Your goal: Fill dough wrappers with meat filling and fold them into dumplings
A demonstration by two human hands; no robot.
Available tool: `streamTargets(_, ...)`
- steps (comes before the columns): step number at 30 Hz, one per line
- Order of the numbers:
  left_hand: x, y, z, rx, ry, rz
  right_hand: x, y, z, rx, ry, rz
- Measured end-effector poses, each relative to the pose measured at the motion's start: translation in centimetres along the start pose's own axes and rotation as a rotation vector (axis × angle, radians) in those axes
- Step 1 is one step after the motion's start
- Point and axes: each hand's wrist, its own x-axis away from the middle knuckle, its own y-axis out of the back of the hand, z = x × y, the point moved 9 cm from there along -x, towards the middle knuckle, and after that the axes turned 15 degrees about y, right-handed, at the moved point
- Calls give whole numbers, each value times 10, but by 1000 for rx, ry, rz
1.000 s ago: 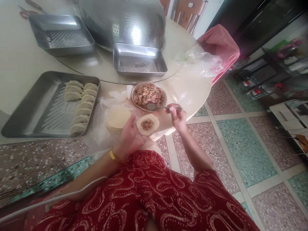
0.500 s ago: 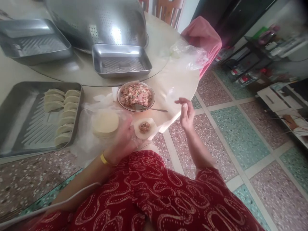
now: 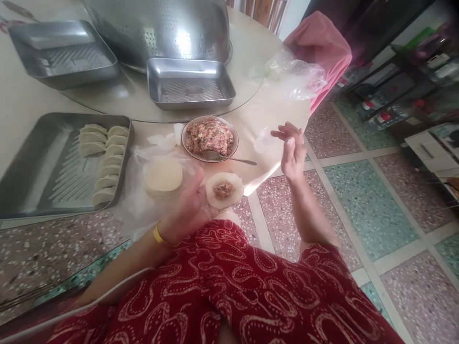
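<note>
3 metal trays: 1 w/ dumplings point(image 3: 39, 157), 2 bare point(image 3: 64, 52) point(image 3: 190, 88). Approx. 11 folded dumplings point(image 3: 103, 157), 2 columns. 1 filled wrapper point(image 3: 224, 189). 1 wrapper stack point(image 3: 163, 176). 1 bowl of filling point(image 3: 210, 137), 1 spoon point(image 3: 229, 158). 1 colander point(image 3: 161, 28). 2 hands point(image 3: 188, 208) point(image 3: 292, 150).

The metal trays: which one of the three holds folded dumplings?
The large tray at the near left, beside the wrapper stack, holds the dumplings. The two smaller trays farther back are bare.

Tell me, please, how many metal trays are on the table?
3. A large tray with dumplings at near left, an empty tray at far left, and a smaller empty tray behind the filling bowl. Others may lie out of view.
</note>
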Motion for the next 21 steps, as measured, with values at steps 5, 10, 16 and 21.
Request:
streamTargets(5,4,-6,-1,2,15,48,7,-13,87,-244,195,46)
streamTargets(10,15,-14,-3,11,8,93,16,-47,114,-271,339,236)
streamTargets(16,24,-7,-11,84,-28,52,21,-40,120,-282,422,233)
streamTargets(21,24,-4,-20,158,-79,0,21,-26,125,-256,430,127)
